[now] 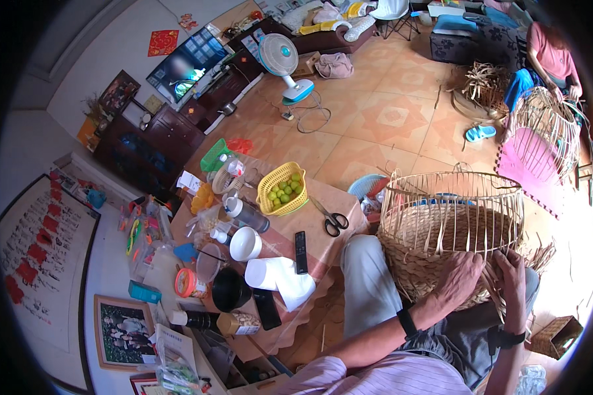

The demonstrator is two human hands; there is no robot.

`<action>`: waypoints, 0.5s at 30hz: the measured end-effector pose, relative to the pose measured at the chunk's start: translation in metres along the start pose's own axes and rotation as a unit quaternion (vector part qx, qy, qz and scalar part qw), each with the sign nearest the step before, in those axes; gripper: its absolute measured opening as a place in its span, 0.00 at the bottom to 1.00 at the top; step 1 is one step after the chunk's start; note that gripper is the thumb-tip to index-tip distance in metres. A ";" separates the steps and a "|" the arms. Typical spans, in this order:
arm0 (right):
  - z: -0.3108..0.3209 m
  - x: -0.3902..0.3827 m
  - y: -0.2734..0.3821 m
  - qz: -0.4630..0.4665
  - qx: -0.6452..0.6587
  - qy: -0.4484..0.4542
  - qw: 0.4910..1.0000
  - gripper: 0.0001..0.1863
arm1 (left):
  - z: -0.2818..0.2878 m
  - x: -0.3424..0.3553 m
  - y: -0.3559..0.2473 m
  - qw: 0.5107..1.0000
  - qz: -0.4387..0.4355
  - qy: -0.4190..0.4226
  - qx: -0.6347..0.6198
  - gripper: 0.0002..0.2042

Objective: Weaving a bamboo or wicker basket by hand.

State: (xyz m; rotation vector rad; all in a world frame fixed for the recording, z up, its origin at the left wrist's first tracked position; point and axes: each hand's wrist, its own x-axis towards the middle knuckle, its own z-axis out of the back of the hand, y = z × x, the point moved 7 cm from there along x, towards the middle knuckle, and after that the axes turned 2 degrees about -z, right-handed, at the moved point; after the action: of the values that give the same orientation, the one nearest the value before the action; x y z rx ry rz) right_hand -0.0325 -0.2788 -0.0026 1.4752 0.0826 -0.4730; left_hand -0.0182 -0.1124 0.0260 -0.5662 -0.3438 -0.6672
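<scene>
A large half-woven basket [405,243] rests on my lap. Its lower wall is a thick, pale brown plait, and bare upright stakes rise above it to a thin hoop [454,175]. On the side of the basket nearest me, my left hand [459,275] has its fingers curled over the top of the woven wall, closed on it. Close beside it, my right hand [511,271] is closed with fingers pinched around a flat weaving strip [494,289] that hangs down between the hands. The fingertips are partly hidden among the stakes.
A table [329,197] at left holds scissors [336,224], a yellow basket of green fruit [283,191], a remote [301,252], bowls and bottles. A fan [280,56] stands beyond. At far right another person [552,52] handles an open-framed basket [546,128].
</scene>
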 end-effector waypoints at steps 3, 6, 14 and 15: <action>-0.001 -0.006 0.000 0.032 -0.006 -0.028 0.999 0.15 | 0.006 0.000 0.001 0.999 0.021 0.006 -0.050 0.10; -0.004 -0.015 0.007 0.055 -0.021 -0.029 0.998 0.15 | 0.019 -0.003 0.001 0.998 0.028 0.002 -0.064 0.10; -0.030 -0.038 -0.010 0.070 0.004 -0.004 0.997 0.12 | 0.052 -0.035 0.017 0.989 0.044 -0.003 -0.141 0.11; -0.034 -0.039 -0.014 0.078 0.024 -0.010 0.997 0.11 | 0.053 -0.036 0.022 0.985 0.054 -0.010 -0.161 0.12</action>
State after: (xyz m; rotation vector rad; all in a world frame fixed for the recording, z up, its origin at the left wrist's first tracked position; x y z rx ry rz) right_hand -0.0644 -0.2362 -0.0062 1.5099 -0.0610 -0.3650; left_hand -0.0368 -0.0493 0.0425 -0.8942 -0.2233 -0.6157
